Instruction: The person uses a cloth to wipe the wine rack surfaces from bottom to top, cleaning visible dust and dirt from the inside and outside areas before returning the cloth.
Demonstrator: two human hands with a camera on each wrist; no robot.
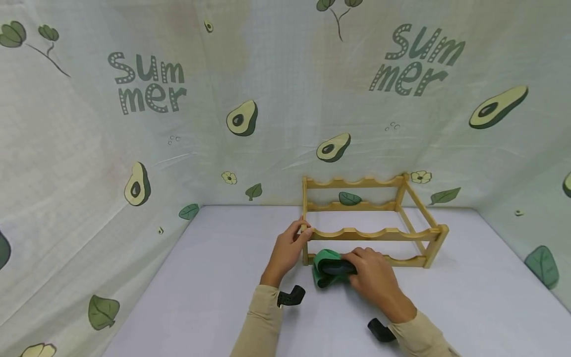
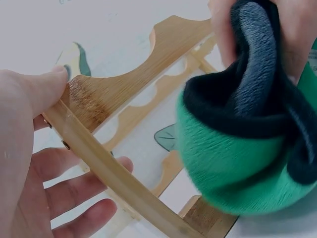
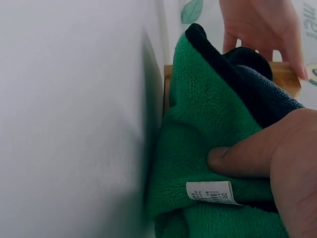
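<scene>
A light wooden rack (image 1: 379, 236) with scalloped rails stands on the white table. My left hand (image 1: 285, 250) grips its near left corner; in the left wrist view the thumb (image 2: 52, 84) lies on the rail's end and the fingers reach behind the side post (image 2: 114, 173). A green plush cloth (image 2: 228, 168) with a black border and a dark grey reverse is bunched in my right hand (image 1: 376, 277), beside the rack's lower front rail. The right thumb (image 3: 237, 158) presses on it above a white printed label (image 3: 210, 192). Part of the lower rail is hidden behind the cloth.
A pale curtain (image 1: 276, 64) printed with avocados, leaves and lettering hangs behind the rack and along both sides of the table (image 1: 200, 277). Black wrist devices sit at the left cuff (image 1: 292, 296) and right cuff (image 1: 381, 330).
</scene>
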